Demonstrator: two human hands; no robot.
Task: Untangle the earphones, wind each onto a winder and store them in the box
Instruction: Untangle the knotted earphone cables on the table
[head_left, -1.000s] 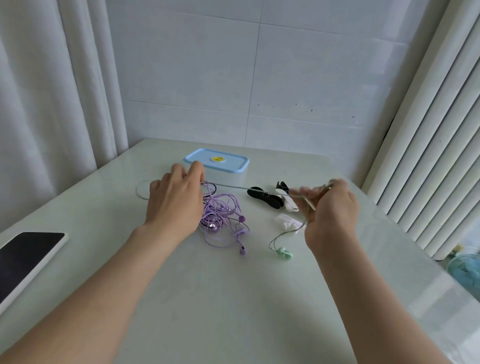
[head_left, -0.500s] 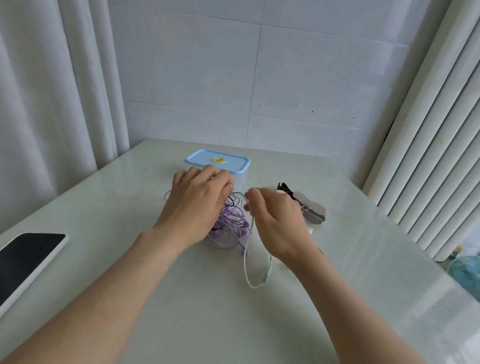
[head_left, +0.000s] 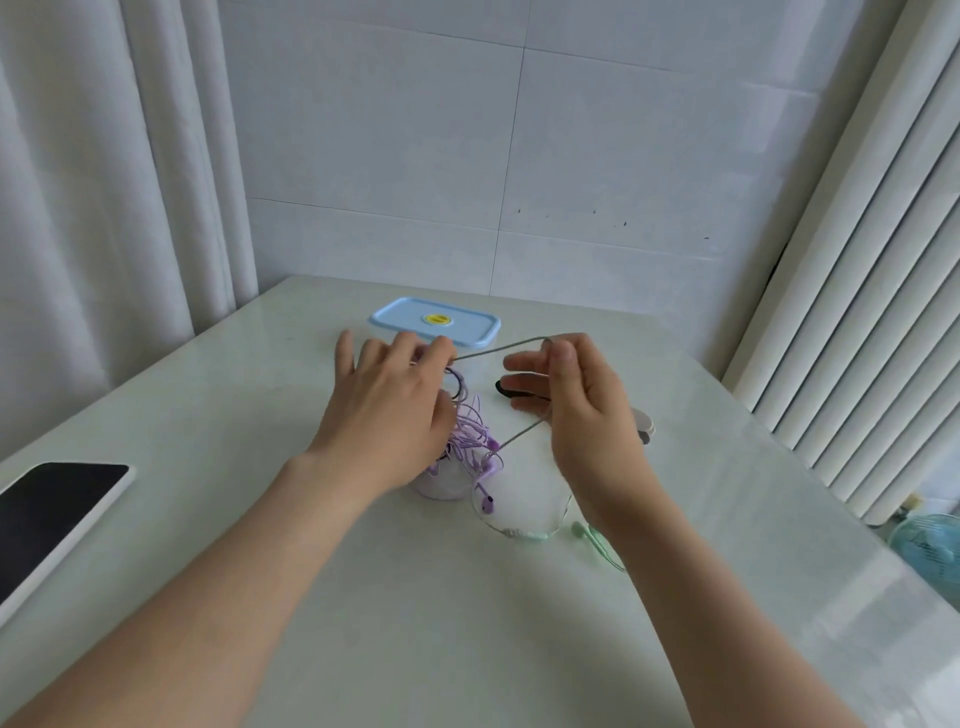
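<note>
Head view of a pale, glossy worktop (head_left: 519, 623) set in a room corner. We see white wall tiles (head_left: 395, 156) behind it, a white curtain (head_left: 104, 208) to the left and white vertical slats (head_left: 857, 312) to the right. A small blue fan (head_left: 930, 540) stands below the slats.

The left hand (head_left: 387, 410) lies palm down over a tangle of purple earphones (head_left: 470, 441) at mid-worktop. Its fingers curl onto the tangle and hold it.

The right hand (head_left: 576, 410) is raised just beside it, with its thumb (head_left: 563, 356) pressed on the cable of the mint-green earphones (head_left: 582, 531). That cable runs taut from the left fingertips to the right thumb. It then drops under the right palm and loops along the worktop to a mint earbud near the right wrist. Whether the cable still passes through the purple tangle we cannot tell.

A clear box with a blue lid (head_left: 434, 322) stands shut, just behind the left hand. A black winder (head_left: 511, 389) shows behind the right fingers, and a pale winder (head_left: 644, 423) shows beyond the right hand. A dark-screened phone or tablet (head_left: 52, 514) lies at the left edge, well apart from the rest.
</note>
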